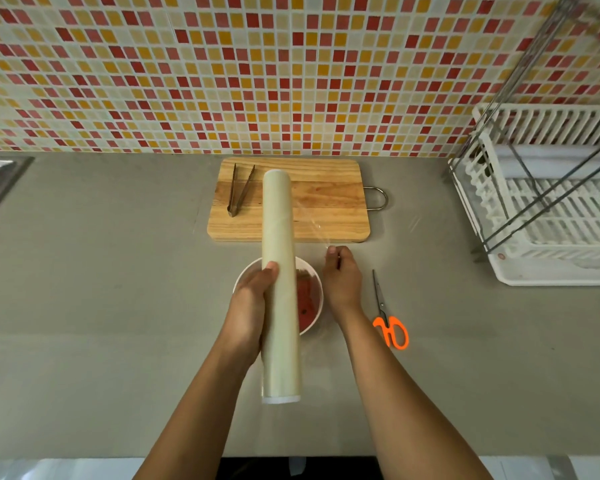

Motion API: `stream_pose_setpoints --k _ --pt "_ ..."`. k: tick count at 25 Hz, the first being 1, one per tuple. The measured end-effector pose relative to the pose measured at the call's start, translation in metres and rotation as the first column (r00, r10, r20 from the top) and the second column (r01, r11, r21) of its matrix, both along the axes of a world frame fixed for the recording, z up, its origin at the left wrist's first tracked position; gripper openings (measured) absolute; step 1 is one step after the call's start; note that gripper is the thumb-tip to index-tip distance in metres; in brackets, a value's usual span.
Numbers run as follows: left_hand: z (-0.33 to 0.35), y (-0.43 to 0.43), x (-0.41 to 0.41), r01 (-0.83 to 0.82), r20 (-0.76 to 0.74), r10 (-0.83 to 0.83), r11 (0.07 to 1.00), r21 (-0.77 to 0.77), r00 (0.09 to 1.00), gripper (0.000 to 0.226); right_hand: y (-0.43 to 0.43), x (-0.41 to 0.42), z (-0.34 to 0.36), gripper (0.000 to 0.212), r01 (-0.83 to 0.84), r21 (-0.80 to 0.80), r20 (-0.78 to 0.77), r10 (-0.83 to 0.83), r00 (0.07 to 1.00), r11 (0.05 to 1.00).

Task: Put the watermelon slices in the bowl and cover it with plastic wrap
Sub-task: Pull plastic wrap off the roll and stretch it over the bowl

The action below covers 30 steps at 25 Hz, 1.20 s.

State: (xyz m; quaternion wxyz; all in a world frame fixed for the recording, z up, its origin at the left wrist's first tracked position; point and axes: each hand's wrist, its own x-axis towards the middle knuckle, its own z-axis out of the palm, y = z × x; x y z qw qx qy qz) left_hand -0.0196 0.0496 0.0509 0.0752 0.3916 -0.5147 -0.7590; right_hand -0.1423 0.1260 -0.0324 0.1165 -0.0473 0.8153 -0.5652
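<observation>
Right over the white bowl [320, 303] the person holds a roll of plastic wrap [279, 258] lengthwise, pointing away from them, so it hides the middle of the bowl. Their left hand [250, 306] curls round the roll from the left and underneath, thumb up on its side, taking its weight. The right hand [342, 278], just right of the bowl, pinches the loose edge of the clear film [310, 223] between thumb and fingertips, and a faint sheet runs from the roll across to that pinch. I'd say the roll hangs there for a reason: film drawn off sideways can be laid straight over the rim. Watermelon slices [307, 299] lie in the bowl, red showing to the right of the roll; how full it is I cannot tell. I see no wrap stretched over the bowl yet, so the covering looks barely begun. Beyond the bowl lies a wooden cutting board [326, 202], without fruit but stained reddish, with metal tongs [239, 192] on its left part. Orange-handled scissors [388, 323] lie on the grey counter [118, 306] to the right of the bowl, handy for cutting the film, I suppose. Farther right of the bowl stands a white dish rack [551, 220].
</observation>
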Motion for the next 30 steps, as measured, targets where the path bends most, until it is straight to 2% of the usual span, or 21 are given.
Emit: stream_pose_setpoints --k 3,6,7,11,14,16,18,20,21,23,25,28,30 --pt "-0.003 -0.005 -0.005 0.023 0.143 0.004 0.982 -0.186 0.99 0.034 0.0 -0.002 0.0 0.028 0.015 -0.009 -0.013 -0.015 1.0 1.0" --pt "-0.005 -0.005 -0.003 0.087 0.171 -0.031 0.941 -0.328 0.985 0.063 0.003 -0.001 -0.004 0.027 -0.006 -0.007 0.007 0.006 1.0 1.0" --pt "-0.007 -0.006 0.0 0.086 0.171 -0.026 0.932 -0.351 0.985 0.063 0.004 0.001 -0.006 0.026 -0.013 -0.006 0.013 0.013 1.0 1.0" --pt "-0.013 -0.013 0.008 0.082 0.21 0.011 0.899 -0.43 0.978 0.039 0.007 0.008 -0.015 0.022 -0.02 -0.021 0.026 0.02 0.999 1.0" --pt "-0.015 -0.021 0.01 0.112 0.238 -0.004 0.891 -0.441 0.971 0.032 0.006 0.011 -0.018 0.022 0.004 -0.042 0.024 -0.003 1.0 0.999" --pt "-0.011 -0.025 0.01 0.1 0.205 -0.021 0.918 -0.384 0.979 0.036 0.006 0.011 -0.019 0.023 0.001 -0.052 0.042 0.001 0.999 0.999" --pt "-0.004 -0.03 0.013 0.081 0.15 -0.032 0.941 -0.328 0.988 0.029 0.006 0.01 -0.02 0.023 -0.015 -0.064 0.073 0.02 0.997 0.998" --pt "0.0 -0.036 0.016 0.077 0.134 -0.031 0.932 -0.355 0.99 0.032 0.005 0.009 -0.02 0.024 -0.024 -0.066 0.088 0.03 0.996 0.997" --pt "-0.001 -0.039 0.017 0.05 0.148 0.004 0.933 -0.356 0.989 0.035 0.006 0.009 -0.019 0.024 -0.027 -0.063 0.09 0.033 0.995 0.998" --pt "-0.003 -0.043 0.018 -0.024 0.211 0.083 0.964 -0.265 0.974 0.041 0.006 0.009 -0.019 0.024 -0.031 -0.057 0.086 0.036 0.996 0.998" --pt "-0.006 -0.044 0.019 0.007 0.244 0.044 0.979 -0.205 0.969 0.045 0.007 0.009 -0.018 0.024 -0.036 -0.05 0.078 0.04 0.996 0.998" --pt "-0.016 -0.046 0.024 0.113 0.262 -0.029 0.943 -0.312 0.965 0.051 0.007 0.008 -0.019 0.025 -0.042 -0.035 0.079 0.044 0.996 0.999" --pt "-0.021 -0.052 0.029 0.126 0.279 -0.011 0.907 -0.401 0.96 0.044 0.006 0.007 -0.02 0.027 -0.046 -0.023 0.065 0.047 0.997 0.999"
